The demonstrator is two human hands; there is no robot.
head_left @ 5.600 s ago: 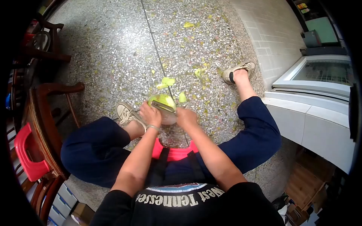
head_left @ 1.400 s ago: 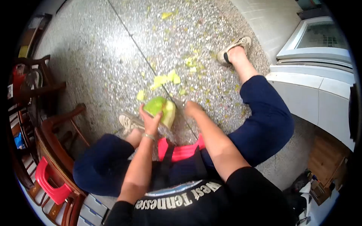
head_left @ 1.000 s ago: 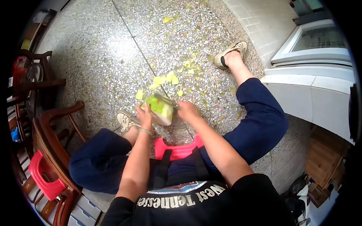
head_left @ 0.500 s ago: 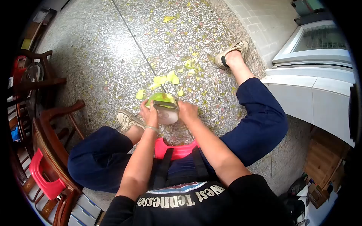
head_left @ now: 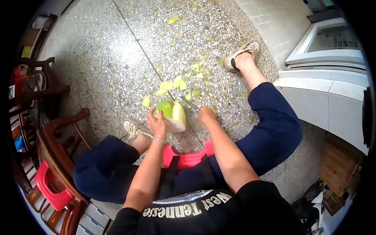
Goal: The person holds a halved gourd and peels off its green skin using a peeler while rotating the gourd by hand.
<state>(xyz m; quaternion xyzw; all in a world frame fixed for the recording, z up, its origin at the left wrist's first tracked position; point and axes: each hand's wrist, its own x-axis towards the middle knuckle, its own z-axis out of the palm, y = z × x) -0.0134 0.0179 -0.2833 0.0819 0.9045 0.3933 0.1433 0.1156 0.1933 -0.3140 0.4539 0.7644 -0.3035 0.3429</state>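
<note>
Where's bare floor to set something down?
Best: the nearly bare floor between the dark seam and the chairs. Crowded: just ahead of the fruit, where peels cluster, then scraps out toward the right shoe.

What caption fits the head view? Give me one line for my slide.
Left hand on a part-pared green fruit, right hand holding a knife, peelings scattered nearby.

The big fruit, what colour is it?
The big fruit is green and whitish, best seen in the head view.
</note>
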